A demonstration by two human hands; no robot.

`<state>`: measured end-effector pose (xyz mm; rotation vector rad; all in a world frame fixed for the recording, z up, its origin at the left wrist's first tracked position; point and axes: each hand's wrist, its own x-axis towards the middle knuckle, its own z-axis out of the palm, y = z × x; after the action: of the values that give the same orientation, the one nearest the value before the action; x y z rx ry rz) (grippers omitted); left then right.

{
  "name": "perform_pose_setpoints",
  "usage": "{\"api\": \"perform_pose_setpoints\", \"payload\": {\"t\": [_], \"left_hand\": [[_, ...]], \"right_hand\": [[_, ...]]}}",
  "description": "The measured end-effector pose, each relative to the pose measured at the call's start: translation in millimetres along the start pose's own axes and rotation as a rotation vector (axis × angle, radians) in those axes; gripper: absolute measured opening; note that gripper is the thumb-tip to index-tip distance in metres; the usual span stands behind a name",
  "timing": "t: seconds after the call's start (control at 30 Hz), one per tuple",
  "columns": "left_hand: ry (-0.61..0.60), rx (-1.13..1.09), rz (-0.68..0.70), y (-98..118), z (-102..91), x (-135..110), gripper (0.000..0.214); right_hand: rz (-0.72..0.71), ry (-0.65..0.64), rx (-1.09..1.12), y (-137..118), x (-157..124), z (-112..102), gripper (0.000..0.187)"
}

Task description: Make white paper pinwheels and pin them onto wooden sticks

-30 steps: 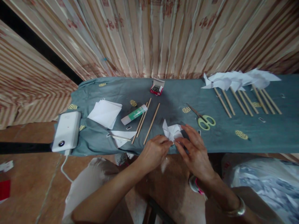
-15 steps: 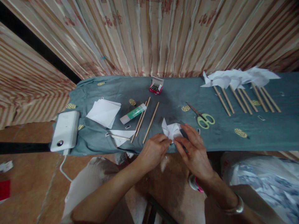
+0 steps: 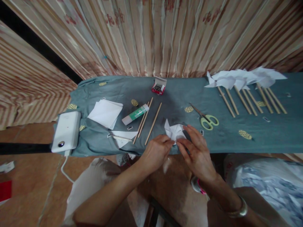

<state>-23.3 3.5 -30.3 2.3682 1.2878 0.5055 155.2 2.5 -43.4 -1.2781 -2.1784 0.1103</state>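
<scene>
A folded white paper piece point(image 3: 174, 130) lies at the near edge of a low table under a grey-blue cloth point(image 3: 236, 138). My left hand point(image 3: 156, 152) pinches its near corner with fingers curled. My right hand point(image 3: 197, 151) presses on the paper's right side, fingers bent over it. Part of the paper is hidden under both hands.
Left of my hands lie wooden sticks point(image 3: 153, 123), a glue stick point(image 3: 135, 114), a stack of white paper squares point(image 3: 105, 113) and a white device point(image 3: 66, 131). Green-handled scissors point(image 3: 206, 119) lie right. A red box of pins point(image 3: 159, 86) stands behind. Finished paper pinwheels on sticks point(image 3: 243, 85) lie far right.
Both hands stay on the folded paper with only small finger shifts. The view has moved slightly.
</scene>
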Motion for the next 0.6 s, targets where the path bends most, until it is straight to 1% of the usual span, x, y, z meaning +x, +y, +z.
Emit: {"api": "perform_pose_setpoints", "payload": {"t": [0.17, 0.3, 0.43, 0.6], "left_hand": [[-0.014, 0.009, -0.015, 0.2, 0.1, 1.2, 0.021], [-0.038, 0.006, -0.037, 1.3, -0.7, 1.8, 0.022], [-0.032, -0.008, -0.044, 1.0, -0.7, 1.2, 0.022], [-0.021, -0.043, -0.046, 0.2, -0.6, 0.9, 0.022]], "right_hand": [[-0.01, -0.002, 0.003, 0.9, 0.1, 0.3, 0.015], [-0.049, -0.013, -0.006, 1.1, 1.8, 1.2, 0.025], [-0.07, -0.064, -0.031, -0.2, 5.2, 1.8, 0.032], [-0.062, -0.125, -0.053, -0.5, 7.8, 2.8, 0.034]]}}
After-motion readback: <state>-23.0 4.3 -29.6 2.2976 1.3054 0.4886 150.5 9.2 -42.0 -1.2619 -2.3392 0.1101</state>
